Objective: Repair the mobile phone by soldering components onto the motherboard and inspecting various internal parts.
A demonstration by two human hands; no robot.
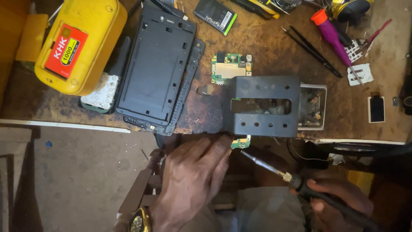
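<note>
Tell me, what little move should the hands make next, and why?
Probably bring the soldering iron tip a little up and left onto the small green board. The left hand pinches that board at the bench edge, and the right hand holds the iron with its tip just short of it.

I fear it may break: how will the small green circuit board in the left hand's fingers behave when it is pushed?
The small green circuit board looks thin and stiff, so it would probably slide rather than bend. Pinched only at its edge by the left hand, it seems light and could slip. The soldering iron tip nearby suggests fragile parts.
</note>
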